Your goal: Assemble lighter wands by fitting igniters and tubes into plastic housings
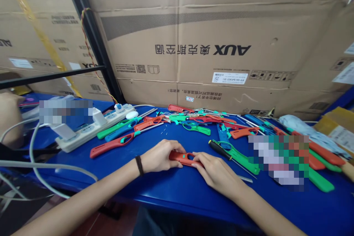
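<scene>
An orange-red utility lighter body (184, 158) is held level, low over the blue table, between my two hands. My left hand (159, 156) pinches its left end, with the thumb in front and the fingers behind. At the other end, past the trigger opening, the fingers of my right hand (214, 169) close on it. A small teal part shows in the middle of its side. To the right of my right hand lies a screwdriver (219, 149) with a black and yellow handle, beside a green lighter casing (243, 160).
Several lighter parts lie heaped along the back, including a green casing (197, 129). At left, long lighters, one red (110, 147), lie beside a white power strip (83, 134) with cables. A large cardboard box (193, 25) stands behind. Another person's arm (11, 118) shows at far left.
</scene>
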Motion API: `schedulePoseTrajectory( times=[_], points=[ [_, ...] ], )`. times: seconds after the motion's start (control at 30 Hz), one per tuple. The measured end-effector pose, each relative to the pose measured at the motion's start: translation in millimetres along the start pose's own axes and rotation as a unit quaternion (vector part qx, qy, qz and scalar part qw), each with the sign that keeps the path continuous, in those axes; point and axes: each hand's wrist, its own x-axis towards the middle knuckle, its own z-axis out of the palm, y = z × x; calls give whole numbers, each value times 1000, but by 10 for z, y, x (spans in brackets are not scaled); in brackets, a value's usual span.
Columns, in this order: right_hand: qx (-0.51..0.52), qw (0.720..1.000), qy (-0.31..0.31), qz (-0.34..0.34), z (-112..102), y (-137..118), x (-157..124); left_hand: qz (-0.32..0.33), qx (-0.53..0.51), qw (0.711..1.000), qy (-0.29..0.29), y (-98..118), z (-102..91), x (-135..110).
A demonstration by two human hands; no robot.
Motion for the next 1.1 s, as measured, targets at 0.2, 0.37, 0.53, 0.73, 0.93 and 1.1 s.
schedulePoseTrajectory(
  times=[0.2,0.37,0.53,0.73,0.93,1.1],
  points=[
    [-13,999,38,-18,75,43,-25,-29,-5,1000,6,8,17,-8],
    [-19,998,59,-16,106,42,-46,-36,1,999,14,-2,35,-10],
    [-17,997,68,-20,98,42,-62,-8,9,1000,20,-35,15,3],
    [-12,997,71,-3,89,39,-47,12,0,999,30,-102,18,30],
    [-10,997,72,3,161,50,-51,29,-24,999,35,-143,28,-1],
    [3,997,75,16,111,47,-83,66,-53,996,27,-184,-2,-51]
  ],
)
